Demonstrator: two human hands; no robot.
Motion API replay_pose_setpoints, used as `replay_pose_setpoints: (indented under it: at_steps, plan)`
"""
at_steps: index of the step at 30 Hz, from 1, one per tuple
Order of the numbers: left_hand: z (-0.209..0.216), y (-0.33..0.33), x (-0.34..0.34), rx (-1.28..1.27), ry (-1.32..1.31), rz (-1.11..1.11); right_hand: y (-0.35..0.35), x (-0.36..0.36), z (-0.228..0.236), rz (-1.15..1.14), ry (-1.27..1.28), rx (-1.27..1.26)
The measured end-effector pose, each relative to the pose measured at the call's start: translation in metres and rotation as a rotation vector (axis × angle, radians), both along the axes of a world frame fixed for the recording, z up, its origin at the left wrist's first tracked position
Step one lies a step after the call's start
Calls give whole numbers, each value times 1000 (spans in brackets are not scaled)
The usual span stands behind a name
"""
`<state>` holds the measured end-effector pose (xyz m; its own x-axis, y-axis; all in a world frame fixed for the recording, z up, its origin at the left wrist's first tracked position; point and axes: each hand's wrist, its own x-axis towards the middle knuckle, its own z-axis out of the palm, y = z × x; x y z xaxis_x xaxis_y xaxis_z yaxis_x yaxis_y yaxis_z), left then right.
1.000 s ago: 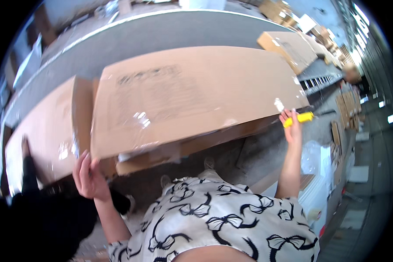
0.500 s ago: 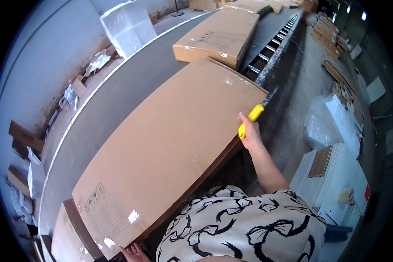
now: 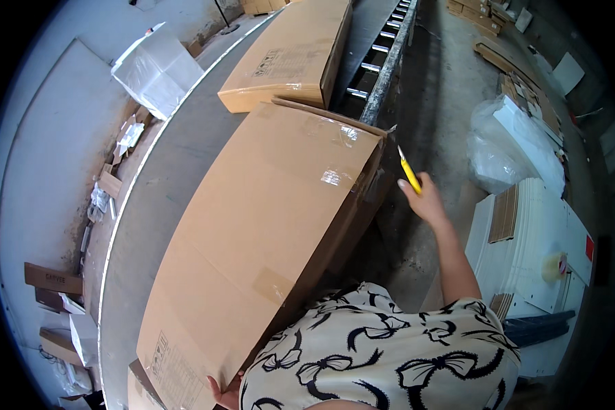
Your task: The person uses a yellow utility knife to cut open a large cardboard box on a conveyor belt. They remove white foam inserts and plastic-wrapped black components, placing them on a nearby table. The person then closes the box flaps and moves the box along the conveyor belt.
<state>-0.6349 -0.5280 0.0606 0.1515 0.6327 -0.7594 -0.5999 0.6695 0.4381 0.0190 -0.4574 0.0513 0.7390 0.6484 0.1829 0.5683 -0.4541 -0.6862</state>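
A long brown cardboard box [image 3: 246,225] lies in front of me, with clear tape patches near its far end. Its far end flap edge stands slightly raised. My right hand [image 3: 425,198] is closed around a yellow utility knife [image 3: 410,175], held in the air just right of the box's far right corner. The blade points away from me and is apart from the cardboard. At the near right edge of the box, my left hand [image 3: 224,393] rests against the cardboard with its fingers apart; part of it is hidden by my clothing.
Another brown box [image 3: 290,55] lies beyond, beside a roller conveyor track [image 3: 372,68]. Part of a further box [image 3: 143,389] shows at the near left. On the right stand white panels [image 3: 526,225] with a tape roll [image 3: 555,266] and bagged plastic [image 3: 499,147].
My right hand with the knife has moved off the box's right edge, out to the right. The box now sits at a steeper angle in view. My left hand stays at its near edge.
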Motion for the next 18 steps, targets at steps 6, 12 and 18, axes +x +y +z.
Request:
replay_pose_setpoints:
  at_steps: [6,12,18]
  plan:
    - [-12,-2,-8,56,22,-5,-46,7,1,-3,5,-117]
    - [-20,-2,-15,89,21,0,-37,24,-3,87,-209,-199]
    - [-23,2,-17,147,30,26,-9,50,-19,187,-788,-206]
